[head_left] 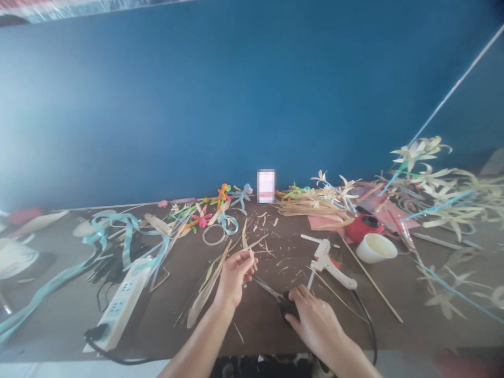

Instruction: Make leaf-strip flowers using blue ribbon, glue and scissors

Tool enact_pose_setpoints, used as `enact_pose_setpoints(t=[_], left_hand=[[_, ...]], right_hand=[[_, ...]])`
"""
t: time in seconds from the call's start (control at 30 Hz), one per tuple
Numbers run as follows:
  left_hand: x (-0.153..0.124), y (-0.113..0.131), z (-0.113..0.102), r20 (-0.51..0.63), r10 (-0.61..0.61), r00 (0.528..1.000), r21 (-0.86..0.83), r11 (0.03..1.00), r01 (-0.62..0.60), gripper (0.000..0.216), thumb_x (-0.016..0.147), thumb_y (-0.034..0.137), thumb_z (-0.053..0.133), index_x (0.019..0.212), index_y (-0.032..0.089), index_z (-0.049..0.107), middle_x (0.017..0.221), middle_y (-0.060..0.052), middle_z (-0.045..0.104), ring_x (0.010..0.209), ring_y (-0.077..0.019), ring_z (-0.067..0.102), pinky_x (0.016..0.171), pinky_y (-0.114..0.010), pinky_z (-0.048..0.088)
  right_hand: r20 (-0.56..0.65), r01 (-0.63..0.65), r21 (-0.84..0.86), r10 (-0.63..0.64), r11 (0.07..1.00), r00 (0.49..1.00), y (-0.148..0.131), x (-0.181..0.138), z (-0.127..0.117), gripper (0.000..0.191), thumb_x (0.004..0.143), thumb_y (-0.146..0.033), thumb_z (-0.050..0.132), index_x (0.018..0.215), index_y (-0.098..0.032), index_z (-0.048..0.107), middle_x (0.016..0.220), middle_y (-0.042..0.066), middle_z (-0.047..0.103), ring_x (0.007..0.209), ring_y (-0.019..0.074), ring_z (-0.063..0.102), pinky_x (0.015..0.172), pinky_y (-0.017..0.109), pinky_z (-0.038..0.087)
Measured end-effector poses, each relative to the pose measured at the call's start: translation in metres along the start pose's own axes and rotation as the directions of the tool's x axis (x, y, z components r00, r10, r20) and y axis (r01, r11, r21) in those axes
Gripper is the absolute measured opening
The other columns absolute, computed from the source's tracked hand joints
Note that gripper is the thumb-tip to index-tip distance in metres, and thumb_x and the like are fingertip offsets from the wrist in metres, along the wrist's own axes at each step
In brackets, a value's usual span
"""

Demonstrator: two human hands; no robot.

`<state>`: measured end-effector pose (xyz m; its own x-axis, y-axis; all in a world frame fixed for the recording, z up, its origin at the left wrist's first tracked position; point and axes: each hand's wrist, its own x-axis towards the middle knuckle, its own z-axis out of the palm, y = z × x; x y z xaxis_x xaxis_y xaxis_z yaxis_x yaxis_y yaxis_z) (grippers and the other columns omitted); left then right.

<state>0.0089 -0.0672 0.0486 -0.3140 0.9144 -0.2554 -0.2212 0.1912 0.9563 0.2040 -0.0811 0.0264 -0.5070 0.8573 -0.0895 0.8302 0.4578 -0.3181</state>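
My left hand (pixel 233 278) is closed in a pinch on thin, pale strips of dried leaf (pixel 251 256), which stick up past the fingertips. Low over the dark table, my right hand (pixel 315 317) has its fingers curled over the black handles of a pair of scissors (pixel 280 298). The scissor blades point left, toward my left hand. Longer dried leaf strips (pixel 208 286) lie just left of my left wrist. A white glue gun (pixel 329 265) rests beyond my right hand.
A white power strip (pixel 124 296) with a plugged-in cord and light blue ribbon (pixel 128 231) lie at the left. A white cup (pixel 376 248), red tape roll (pixel 364 227) and pale leaf flowers (pixel 444 210) occupy the right. Small coloured figures (pixel 223 195) sit by the blue wall.
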Motion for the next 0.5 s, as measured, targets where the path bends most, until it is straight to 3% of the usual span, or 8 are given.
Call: enact_pose_setpoints(t=[0.27, 0.5], left_hand=[[-0.0004, -0.0010, -0.0029, 0.009, 0.004, 1.000, 0.029, 1.000, -0.004, 0.026, 0.066, 0.034, 0.059, 0.082, 0.013, 0.060, 0.076, -0.006, 0.064, 0.051, -0.0063, 0.049, 0.041, -0.015, 0.034], [0.0005, -0.0069, -0.0072, 0.017, -0.055, 0.998, -0.042, 0.998, 0.056, 0.025, 0.067, 0.035, 0.059, 0.078, 0.013, 0.057, 0.078, -0.007, 0.064, 0.049, -0.0058, 0.050, 0.039, -0.014, 0.033]], right_hand=[[-0.002, -0.015, 0.008, 0.015, 1.000, 1.000, 0.0054, 0.0041, 0.0079, 0.013, 0.066, -0.016, 0.051, 0.078, -0.021, 0.052, 0.077, 0.002, 0.057, 0.061, 0.0178, 0.058, 0.051, 0.024, 0.033], [-0.092, -0.037, 0.280, 0.066, 0.959, 0.994, 0.0101, 0.0087, 0.0039, 0.010, 0.065, -0.017, 0.051, 0.074, -0.021, 0.053, 0.070, 0.000, 0.058, 0.063, 0.0150, 0.056, 0.057, 0.022, 0.037]])
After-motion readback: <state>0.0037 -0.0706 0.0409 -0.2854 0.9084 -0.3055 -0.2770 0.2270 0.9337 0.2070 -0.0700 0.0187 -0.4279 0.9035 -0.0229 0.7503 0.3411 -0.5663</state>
